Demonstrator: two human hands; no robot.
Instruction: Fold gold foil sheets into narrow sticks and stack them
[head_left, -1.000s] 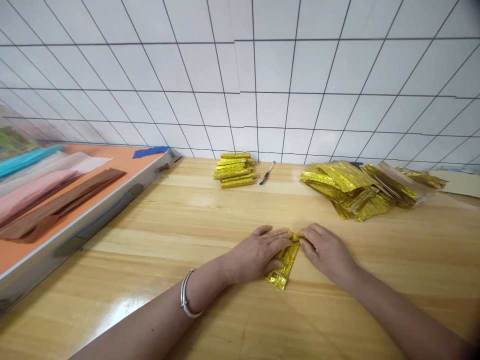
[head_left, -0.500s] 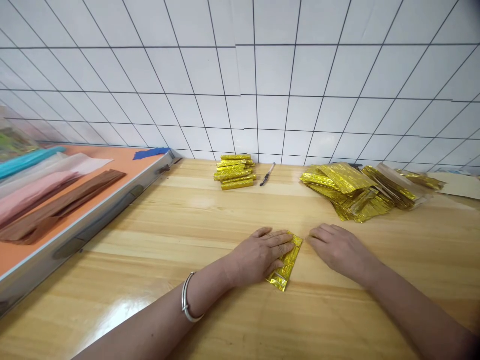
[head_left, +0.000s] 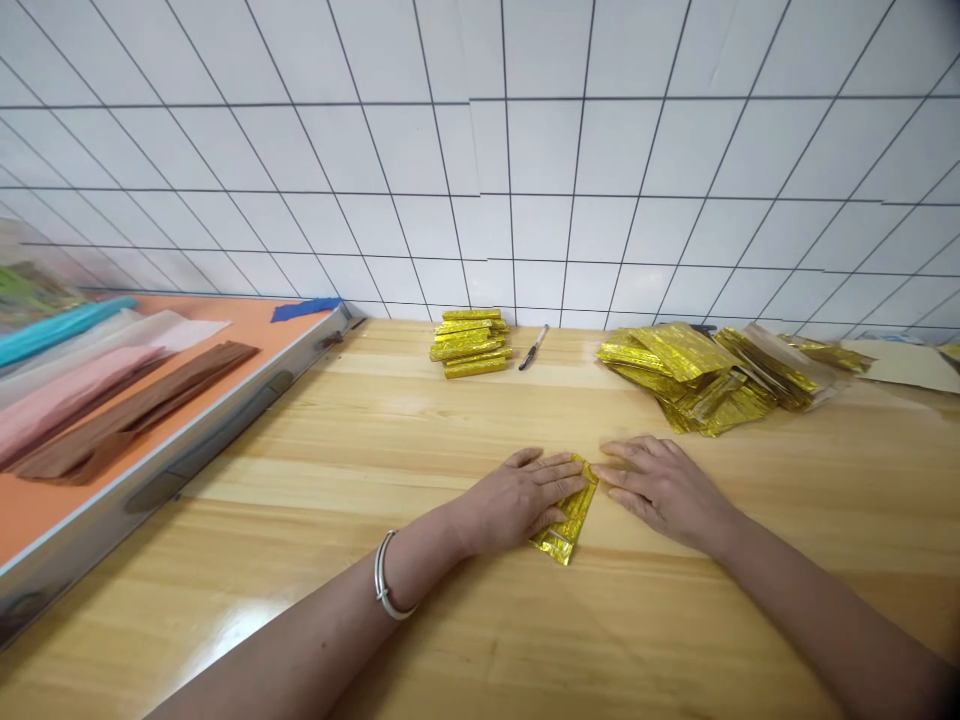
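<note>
A folded piece of shiny gold foil (head_left: pixel 571 522) lies flat on the wooden table, tilted a little to the right. My left hand (head_left: pixel 523 497), with a silver bangle at its wrist, rests flat over the foil's left and upper part, fingers stretched out. That hand hides much of the piece. Just right of the foil is my right hand (head_left: pixel 660 490), its fingers spread and pointing left, the tips close to the foil's upper right edge. Whether those tips touch the foil I cannot tell. Nothing shows in the right hand.
Against the tiled wall lie a small stack of rolled gold foil strips (head_left: pixel 471 345), a pen (head_left: pixel 534 348) and a larger heap of gold foil pieces (head_left: pixel 682 375). On the left, an orange-topped box (head_left: pixel 247 385) carries brown (head_left: pixel 142 410), pink, white and blue crepe paper.
My right hand has uncurled, its fingers now spread and nearer the foil. My left hand stays pressed on the foil. The view has shifted slightly.
</note>
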